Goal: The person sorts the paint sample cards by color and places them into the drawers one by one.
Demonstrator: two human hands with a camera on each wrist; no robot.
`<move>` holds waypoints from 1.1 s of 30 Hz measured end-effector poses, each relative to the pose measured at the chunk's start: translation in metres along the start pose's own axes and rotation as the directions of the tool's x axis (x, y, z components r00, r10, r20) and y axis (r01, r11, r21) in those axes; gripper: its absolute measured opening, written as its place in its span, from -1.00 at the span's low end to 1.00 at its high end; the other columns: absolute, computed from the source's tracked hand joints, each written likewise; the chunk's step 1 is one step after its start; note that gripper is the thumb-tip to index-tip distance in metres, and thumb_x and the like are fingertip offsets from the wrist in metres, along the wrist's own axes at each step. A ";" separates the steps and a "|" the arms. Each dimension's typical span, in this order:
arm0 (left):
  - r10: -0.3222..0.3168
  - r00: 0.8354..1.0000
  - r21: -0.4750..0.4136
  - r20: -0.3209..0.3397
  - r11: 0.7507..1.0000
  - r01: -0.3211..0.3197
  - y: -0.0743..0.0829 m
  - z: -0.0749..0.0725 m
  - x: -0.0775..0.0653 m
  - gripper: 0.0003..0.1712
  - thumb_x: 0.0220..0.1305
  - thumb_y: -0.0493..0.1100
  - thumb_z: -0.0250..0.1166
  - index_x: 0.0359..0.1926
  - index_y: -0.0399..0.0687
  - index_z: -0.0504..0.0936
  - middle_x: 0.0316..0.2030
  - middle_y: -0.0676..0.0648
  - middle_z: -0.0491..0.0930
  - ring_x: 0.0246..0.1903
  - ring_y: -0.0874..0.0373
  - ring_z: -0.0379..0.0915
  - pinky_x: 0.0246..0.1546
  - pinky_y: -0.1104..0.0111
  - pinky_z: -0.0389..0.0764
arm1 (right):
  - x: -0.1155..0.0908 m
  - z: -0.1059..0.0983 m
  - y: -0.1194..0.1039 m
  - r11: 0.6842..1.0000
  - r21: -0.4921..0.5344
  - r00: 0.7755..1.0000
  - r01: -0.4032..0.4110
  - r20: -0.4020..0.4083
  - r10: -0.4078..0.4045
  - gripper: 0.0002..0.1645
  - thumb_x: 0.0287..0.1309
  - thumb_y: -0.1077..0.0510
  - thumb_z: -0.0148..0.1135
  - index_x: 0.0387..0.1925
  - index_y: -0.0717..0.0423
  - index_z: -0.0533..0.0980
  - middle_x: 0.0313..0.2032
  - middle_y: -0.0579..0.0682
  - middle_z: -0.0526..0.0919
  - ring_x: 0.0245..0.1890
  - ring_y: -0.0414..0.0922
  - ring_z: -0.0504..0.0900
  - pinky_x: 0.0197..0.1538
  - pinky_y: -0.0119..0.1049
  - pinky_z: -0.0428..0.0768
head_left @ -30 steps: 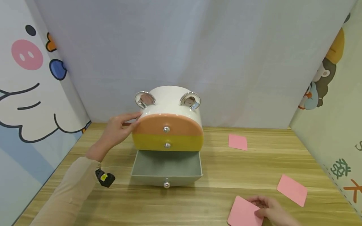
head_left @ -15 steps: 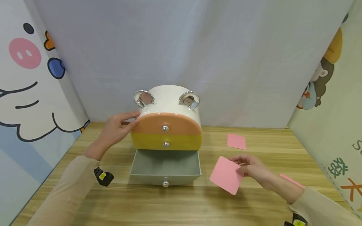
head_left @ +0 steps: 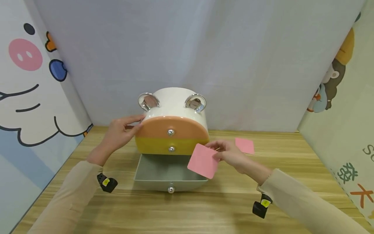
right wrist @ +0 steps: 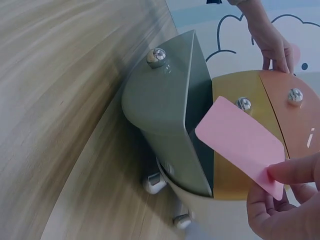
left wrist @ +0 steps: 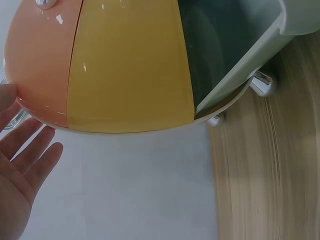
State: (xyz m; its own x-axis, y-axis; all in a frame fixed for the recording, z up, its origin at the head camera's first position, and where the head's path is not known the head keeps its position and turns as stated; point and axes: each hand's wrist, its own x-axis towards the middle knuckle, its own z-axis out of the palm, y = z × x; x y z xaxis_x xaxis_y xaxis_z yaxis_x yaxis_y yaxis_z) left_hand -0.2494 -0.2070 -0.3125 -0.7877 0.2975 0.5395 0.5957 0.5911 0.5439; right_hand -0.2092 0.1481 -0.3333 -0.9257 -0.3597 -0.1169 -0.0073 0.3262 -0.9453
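Observation:
A small drawer box (head_left: 175, 104) stands on the table, white on top with two silver ring ears. Its orange front (head_left: 157, 128) and yellow front (head_left: 155, 145) sit flush, while the grey-green bottom drawer (head_left: 163, 185) is pulled out. My left hand (head_left: 119, 131) rests at the box's upper left edge, its fingers straight and spread in the left wrist view. Between thumb and fingers, my right hand (head_left: 228, 154) pinches a pink square card (head_left: 202, 162) by one corner. The card is tilted and overlaps the right side of the pulled-out drawer in the head view.
Another pink card (head_left: 244, 146) lies on the wooden table (head_left: 131, 214) behind the right hand. A pale curtain (head_left: 248, 65) hangs at the back, with cartoon-printed panels on the left (head_left: 26, 97) and right (head_left: 344, 130).
My right hand has carried the pink card from the table's front right, leftward and away from me, to the drawer. My left hand has stayed at the box. The forearm now covers another card.

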 end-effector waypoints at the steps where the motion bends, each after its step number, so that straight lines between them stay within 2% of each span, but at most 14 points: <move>1: 0.002 1.000 -0.001 -0.001 1.000 -0.002 0.000 0.000 0.000 -0.64 0.21 -0.24 0.20 0.04 -0.24 0.55 -0.03 -0.22 0.55 -0.08 -0.11 0.50 -0.27 0.18 0.63 | 0.002 0.003 0.000 1.000 -0.003 1.000 0.007 -0.009 -0.007 -0.58 0.01 0.49 0.04 -0.01 0.34 0.45 -0.12 0.16 0.50 -0.30 -0.11 0.49 -0.29 -0.30 0.55; 4: 0.008 1.000 -0.007 -0.004 1.000 -0.008 0.000 0.000 0.000 -0.65 0.21 -0.26 0.21 0.03 -0.25 0.56 -0.04 -0.22 0.55 -0.08 -0.12 0.51 -0.28 0.15 0.63 | 0.005 0.011 0.001 0.999 -0.017 0.999 0.042 -0.028 -0.043 -0.60 0.02 0.50 0.03 -0.04 0.33 0.47 -0.13 0.15 0.52 -0.32 -0.11 0.48 -0.29 -0.26 0.55; 8: 0.021 1.000 -0.017 -0.008 1.000 -0.021 0.000 0.000 0.000 -0.66 0.20 -0.28 0.21 0.02 -0.27 0.56 -0.05 -0.24 0.55 -0.09 -0.13 0.51 -0.28 0.15 0.63 | 0.009 0.021 0.002 0.993 -0.035 0.993 0.110 -0.036 -0.112 -0.61 0.01 0.51 0.01 -0.06 0.34 0.49 -0.16 0.16 0.55 -0.33 -0.11 0.48 -0.31 -0.31 0.54; 12: 0.020 1.000 -0.022 -0.011 1.000 -0.020 0.000 0.000 0.000 -0.66 0.20 -0.28 0.21 0.01 -0.27 0.56 -0.05 -0.24 0.55 -0.08 -0.14 0.50 -0.28 0.15 0.63 | 0.011 0.032 0.003 0.985 -0.051 0.987 0.163 0.013 -0.163 -0.62 0.02 0.51 -0.03 -0.08 0.34 0.49 -0.20 0.16 0.56 -0.31 -0.11 0.48 -0.30 -0.37 0.53; 18: 0.011 1.000 -0.019 -0.010 1.000 -0.011 0.000 0.000 0.000 -0.65 0.20 -0.28 0.21 0.02 -0.26 0.56 -0.04 -0.23 0.55 -0.07 -0.13 0.50 -0.26 0.14 0.63 | 0.018 0.053 0.009 0.978 -0.068 0.979 0.196 0.073 -0.191 -0.64 0.05 0.50 -0.03 -0.10 0.30 0.51 -0.22 0.13 0.56 -0.30 -0.12 0.47 -0.30 -0.37 0.53; 22: 0.016 1.000 -0.021 -0.014 1.000 -0.016 0.001 -0.001 0.000 -0.66 0.20 -0.29 0.21 0.01 -0.28 0.56 -0.05 -0.25 0.55 -0.08 -0.14 0.50 -0.27 0.14 0.63 | 0.026 0.065 0.013 0.970 -0.116 0.972 0.216 0.118 -0.202 -0.62 0.03 0.51 -0.02 -0.13 0.27 0.54 -0.25 0.08 0.56 -0.32 -0.12 0.44 -0.29 -0.38 0.49; 27: 0.024 1.000 -0.008 -0.016 1.000 -0.024 0.002 0.000 0.000 -0.66 0.19 -0.29 0.21 0.00 -0.28 0.57 -0.06 -0.24 0.56 -0.09 -0.13 0.51 -0.28 0.17 0.63 | 0.032 0.073 0.015 0.935 -0.234 0.955 0.265 0.195 -0.222 -0.61 0.01 0.53 -0.01 -0.15 0.24 0.56 -0.29 0.03 0.57 -0.33 -0.14 0.46 -0.26 -0.39 0.50; 33: 0.018 1.000 -0.009 -0.014 1.000 -0.018 0.002 0.000 0.000 -0.66 0.19 -0.29 0.21 0.00 -0.29 0.56 -0.06 -0.24 0.56 -0.09 -0.13 0.51 -0.29 0.17 0.63 | 0.036 0.076 0.018 0.893 -0.332 0.946 0.303 0.218 -0.240 -0.61 -0.01 0.53 -0.01 -0.15 0.27 0.56 -0.28 0.03 0.58 -0.29 -0.12 0.50 -0.20 -0.38 0.52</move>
State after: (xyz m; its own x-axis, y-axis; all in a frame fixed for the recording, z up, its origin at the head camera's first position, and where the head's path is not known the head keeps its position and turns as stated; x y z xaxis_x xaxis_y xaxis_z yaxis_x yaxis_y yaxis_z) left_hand -0.2484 -0.2052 -0.3113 -0.7747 0.2973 0.5581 0.6111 0.5787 0.5401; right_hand -0.2136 0.0745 -0.3773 -0.7917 -0.6088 0.0504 -0.4127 0.4722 -0.7789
